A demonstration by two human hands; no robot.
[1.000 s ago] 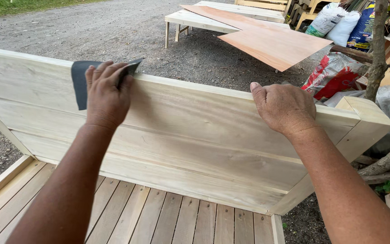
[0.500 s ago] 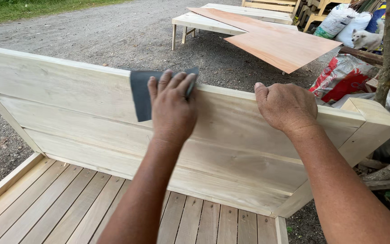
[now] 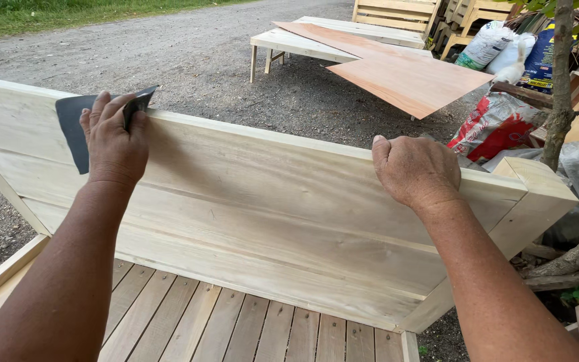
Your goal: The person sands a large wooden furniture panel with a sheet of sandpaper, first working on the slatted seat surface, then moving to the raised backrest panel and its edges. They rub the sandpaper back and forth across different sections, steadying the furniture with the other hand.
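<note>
Far L: a slanted brace (image 3: 1,181) runs down the pale wooden panel (image 3: 269,214), which stands on edge w/ its long axis going L to R and dropping a bit toward the R.

L hand (image 3: 112,144) lies flat, fingers spread over the panel's top edge near its L end. It presses a dark grey sheet of sandpaper (image 3: 72,127) folded over that edge. No closed grip here, just palm and fingers pinning the sheet to the wood; the thumb side is hidden, can't tell if it wraps behind. The sheet sticks out L of the hand and peeks past the fingertips at top.

Between the hands: a long bare stretch of top edge, nothing on it, so there's open room along the edge in that direction. L hand is the one on the sandpaper; the other is well apart from it.

R hand (image 3: 415,171) is curled over the top edge near the R end, fingers hooked over the back, holding only the panel itself. Just R of it is the corner post (image 3: 537,188), where the edge stops.

Below: slatted deck (image 3: 236,328). Beyond the panel: gravel ground (image 3: 189,67), a low bench w/ reddish plywood sheet (image 3: 403,77) on it. Far R: sacks (image 3: 497,124) and a thin tree trunk (image 3: 561,87), close to the post, tight room on that side.
</note>
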